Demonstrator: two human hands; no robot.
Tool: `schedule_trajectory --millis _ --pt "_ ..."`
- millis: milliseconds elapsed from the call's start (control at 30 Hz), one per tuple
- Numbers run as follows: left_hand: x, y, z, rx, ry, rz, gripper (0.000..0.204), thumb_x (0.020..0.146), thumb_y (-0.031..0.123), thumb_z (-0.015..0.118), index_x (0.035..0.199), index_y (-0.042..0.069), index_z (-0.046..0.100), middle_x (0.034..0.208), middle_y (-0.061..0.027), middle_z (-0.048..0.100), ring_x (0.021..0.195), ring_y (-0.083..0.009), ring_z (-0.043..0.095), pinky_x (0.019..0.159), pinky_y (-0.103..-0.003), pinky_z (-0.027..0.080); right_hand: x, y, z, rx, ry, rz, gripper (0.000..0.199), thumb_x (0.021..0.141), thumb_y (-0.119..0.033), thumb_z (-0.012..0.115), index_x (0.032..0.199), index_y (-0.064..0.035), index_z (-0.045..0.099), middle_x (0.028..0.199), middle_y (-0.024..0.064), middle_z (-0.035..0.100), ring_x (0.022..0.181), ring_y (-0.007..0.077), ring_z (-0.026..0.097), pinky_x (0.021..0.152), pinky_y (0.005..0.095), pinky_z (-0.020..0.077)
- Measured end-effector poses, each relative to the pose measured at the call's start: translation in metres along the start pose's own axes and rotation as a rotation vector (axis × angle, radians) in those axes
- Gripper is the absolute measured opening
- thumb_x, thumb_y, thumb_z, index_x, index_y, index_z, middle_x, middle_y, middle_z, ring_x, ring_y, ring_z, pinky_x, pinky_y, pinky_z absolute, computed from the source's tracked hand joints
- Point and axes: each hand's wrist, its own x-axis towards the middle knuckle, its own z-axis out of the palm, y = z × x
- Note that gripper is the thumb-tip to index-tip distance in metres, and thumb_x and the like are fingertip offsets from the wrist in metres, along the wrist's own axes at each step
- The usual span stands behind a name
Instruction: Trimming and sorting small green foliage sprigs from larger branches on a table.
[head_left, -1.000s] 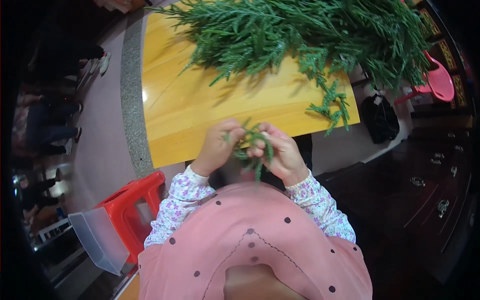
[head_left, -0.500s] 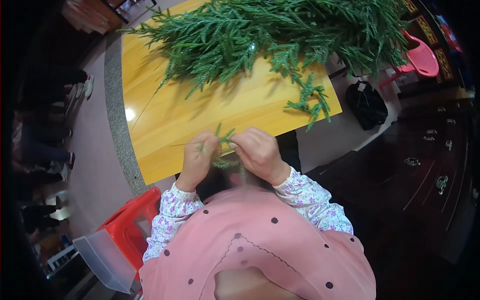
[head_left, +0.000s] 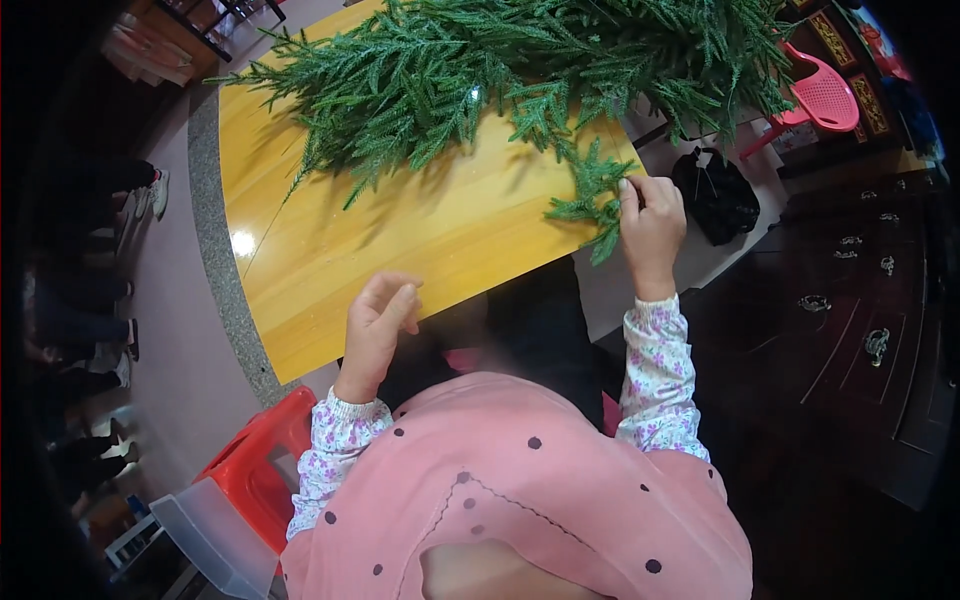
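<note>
My right hand (head_left: 655, 225) is at the table's right front corner, its thumb and fingers closed on a green needled sprig (head_left: 590, 190). Some of that greenery overhangs the edge, and I cannot tell the held piece from the sprigs under it. My left hand (head_left: 378, 330) hovers by the table's front edge, fingers loosely bent and apart, with nothing visible in it. A big heap of green needled branches (head_left: 420, 85) covers the far part of the yellow wooden table (head_left: 400, 235).
A red plastic stool (head_left: 285, 430) and a clear plastic bin (head_left: 215, 540) stand at my left. Beyond the table's right side are a black bag (head_left: 715, 195) and a pink chair (head_left: 825, 95). Dark wooden drawers (head_left: 840, 310) line the right. Several people's feet (head_left: 155, 190) show at left.
My hands, which were together over a small sprig at the table's front edge, are now apart. The right one has moved right and away to the corner sprigs; the left stayed near the edge.
</note>
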Motion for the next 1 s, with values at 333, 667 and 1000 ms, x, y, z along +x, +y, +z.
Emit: schedule_trajectory --millis 333,667,1000 --pt "0.000 -0.009 -0.002 0.002 -0.022 0.068 0.015 0.093 0.018 0.058 0.098 0.004 0.057 0.076 -0.0003 0.054 0.063 -0.0086 0.051 0.057 -0.022 0.043 0.008 -0.024 0.053 -0.016 -0.107 0.101 0.020 0.080 -0.018 0.066 0.096 -0.0064 0.061 0.091 0.0116 0.062 0.082 0.0313 0.061 0.068 0.0394 0.0487" --pt "-0.063 0.010 -0.055 0.261 0.149 0.203 0.012 0.088 0.005 0.060 0.100 0.003 0.057 0.083 -0.0012 0.056 0.069 -0.0078 0.053 0.062 -0.022 0.045 0.011 -0.017 -0.017 0.153 -0.028 0.105 0.028 0.084 -0.011 0.065 0.110 -0.0009 0.058 0.101 0.0083 0.057 0.083 0.0191 0.059 0.072 0.0282 0.0495" --pt "-0.036 0.026 -0.028 0.762 -0.122 0.435 0.019 0.080 0.002 0.066 0.098 0.001 0.059 0.081 -0.0089 0.058 0.071 -0.0192 0.057 0.063 -0.028 0.046 -0.022 -0.069 -0.043 0.140 -0.104 -0.275 0.031 0.074 -0.004 0.065 0.105 -0.0021 0.059 0.097 0.0156 0.062 0.087 0.0350 0.060 0.076 0.0406 0.0503"
